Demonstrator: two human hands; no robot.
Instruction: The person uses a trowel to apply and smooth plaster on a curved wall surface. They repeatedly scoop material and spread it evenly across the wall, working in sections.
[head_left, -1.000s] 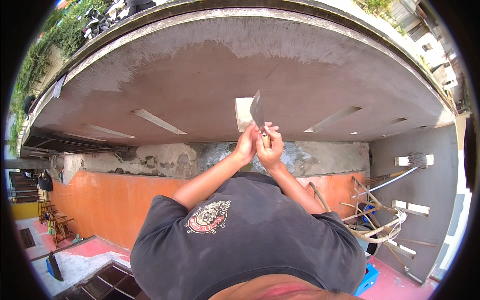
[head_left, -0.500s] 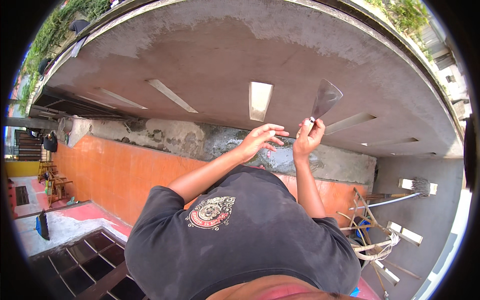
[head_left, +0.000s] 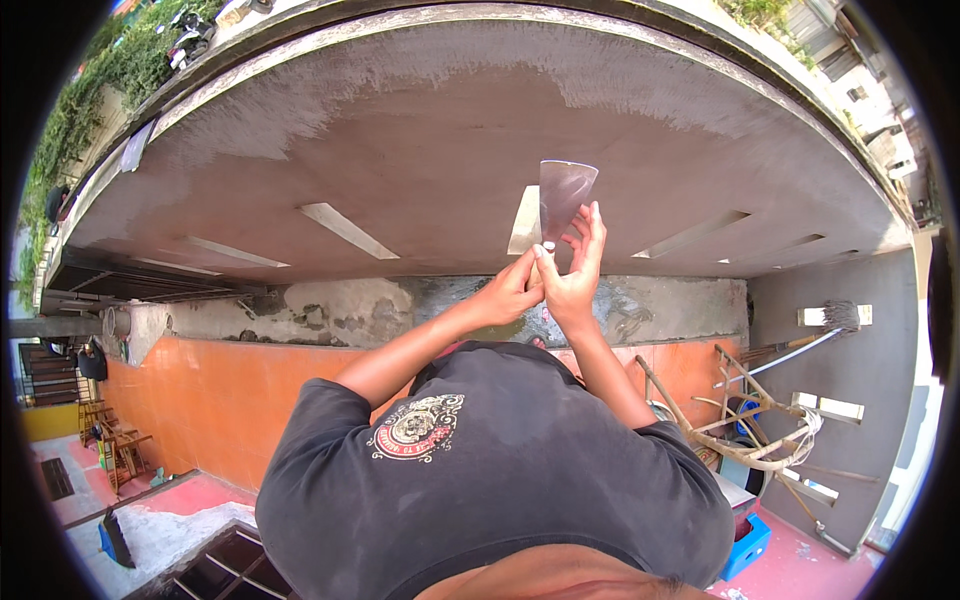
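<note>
Left hand (head_left: 510,293): you pinch the scraper (head_left: 566,190) by its handle, apparently to steady it.
Right hand (head_left: 576,278): your fingers spread beside the blade, contact unclear.
Scraper: between your hands, blade pointing away.
Wall (head_left: 420,150): beyond, slot (head_left: 524,222) near lower edge.

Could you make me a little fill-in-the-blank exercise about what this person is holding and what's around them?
1. The left hand and right hand meet around the scraper's ____, below its wide blade.
2. The long tiled strip is coloured ____.
3. The plastic box at the lower right is coloured ____.
4. The stringy mop head is toward the picture's ____ edge.

Missing words: handle; orange; blue; right.
</note>
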